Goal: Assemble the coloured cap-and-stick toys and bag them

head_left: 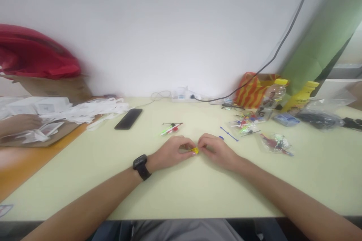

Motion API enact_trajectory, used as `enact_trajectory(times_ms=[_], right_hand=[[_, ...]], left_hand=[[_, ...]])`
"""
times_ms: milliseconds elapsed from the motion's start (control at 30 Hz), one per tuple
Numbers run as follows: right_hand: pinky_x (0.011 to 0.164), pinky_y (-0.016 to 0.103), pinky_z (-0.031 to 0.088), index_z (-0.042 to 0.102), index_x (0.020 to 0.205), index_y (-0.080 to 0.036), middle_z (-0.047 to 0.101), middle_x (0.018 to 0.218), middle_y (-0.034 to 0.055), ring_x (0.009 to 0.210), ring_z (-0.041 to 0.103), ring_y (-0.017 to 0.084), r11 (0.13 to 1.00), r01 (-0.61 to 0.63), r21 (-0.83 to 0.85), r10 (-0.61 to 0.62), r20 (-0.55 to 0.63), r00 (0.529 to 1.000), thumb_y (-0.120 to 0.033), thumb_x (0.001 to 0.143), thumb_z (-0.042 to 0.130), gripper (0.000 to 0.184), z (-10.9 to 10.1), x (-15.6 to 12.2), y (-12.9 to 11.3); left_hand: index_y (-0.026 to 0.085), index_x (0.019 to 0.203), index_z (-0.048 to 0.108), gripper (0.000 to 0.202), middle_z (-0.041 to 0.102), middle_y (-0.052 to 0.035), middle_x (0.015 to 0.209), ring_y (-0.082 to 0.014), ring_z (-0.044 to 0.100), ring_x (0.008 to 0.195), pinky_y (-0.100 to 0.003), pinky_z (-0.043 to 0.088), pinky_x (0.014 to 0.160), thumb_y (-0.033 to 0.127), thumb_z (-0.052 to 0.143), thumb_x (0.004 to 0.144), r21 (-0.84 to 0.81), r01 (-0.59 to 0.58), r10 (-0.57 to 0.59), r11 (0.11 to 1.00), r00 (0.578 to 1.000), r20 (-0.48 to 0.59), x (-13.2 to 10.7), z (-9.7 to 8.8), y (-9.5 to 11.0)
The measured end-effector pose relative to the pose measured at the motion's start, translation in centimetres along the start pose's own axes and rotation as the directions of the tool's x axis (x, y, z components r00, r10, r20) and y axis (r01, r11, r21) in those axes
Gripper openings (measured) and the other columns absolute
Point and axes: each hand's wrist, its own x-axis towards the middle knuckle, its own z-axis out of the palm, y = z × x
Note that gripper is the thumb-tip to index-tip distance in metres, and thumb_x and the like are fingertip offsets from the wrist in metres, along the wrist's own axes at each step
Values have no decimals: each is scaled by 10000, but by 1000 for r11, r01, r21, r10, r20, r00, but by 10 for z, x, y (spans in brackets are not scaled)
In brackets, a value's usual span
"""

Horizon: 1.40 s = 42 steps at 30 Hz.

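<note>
Both hands were low over the table (181,192), near its middle. Left hand (169,153) and right hand (216,150) each pinched the small yellow piece (194,151) at the fingertips. I judged this a joining step, with tiny parts being fitted. A toy helicopter (171,128) lay just beyond, and a blue stick (229,134) lay near the right hand. Any next move called for a steady pinch and fine alignment. The piece was too small to read further.

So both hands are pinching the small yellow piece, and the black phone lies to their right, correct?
No: the head view shows the black phone left of the hands, not right. The left hand and right hand do both pinch the small yellow piece.
</note>
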Motion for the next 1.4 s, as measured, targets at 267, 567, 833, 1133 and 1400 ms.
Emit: enact_trajectory(times_ms=[267,567,833,1133,1400], right_hand=[[787,283,523,678,867,-205,685,1017,64,899,668,178,998,41,-51,-40,26,999,-16,910,554,230,-4,-2,-2],[666,267,478,693,828,-197,679,936,54,743,631,159,993,58,-98,-54,43,998,16,854,554,255,-4,-3,-10],[664,258,459,654,792,-193,654,886,27,725,605,147,999,7,-42,-4,63,998,24,822,578,232,-2,-3,-8],[649,281,501,707,1002,-217,714,958,50,750,648,169,986,-162,-45,161,-31,986,-254,948,617,111,-12,-1,-12],[617,314,462,633,1249,-220,769,1100,104,616,596,162,881,-435,-188,378,-273,884,-526,967,573,421,-23,-3,-18]], left_hand=[[233,1043,756,178,774,-31,983,-191,697,894,-309,542,842,376,682,966,-4,12,-12,1000,1000,18,1,0,2],[272,1047,737,114,749,-18,997,-207,664,958,-335,502,865,295,643,988,196,-86,81,977,996,36,-3,-2,2],[254,1023,674,107,724,-36,1061,-235,648,1035,-374,493,938,288,701,925,231,-137,125,963,990,66,-2,-1,11],[263,1217,646,322,698,-76,1211,-270,633,1118,-420,499,1005,404,701,932,130,-68,71,989,997,-16,-5,-4,14],[230,1135,626,255,684,-75,1201,-237,621,1120,-391,480,1015,411,457,1076,29,-10,14,1000,992,-125,-5,-11,13]])
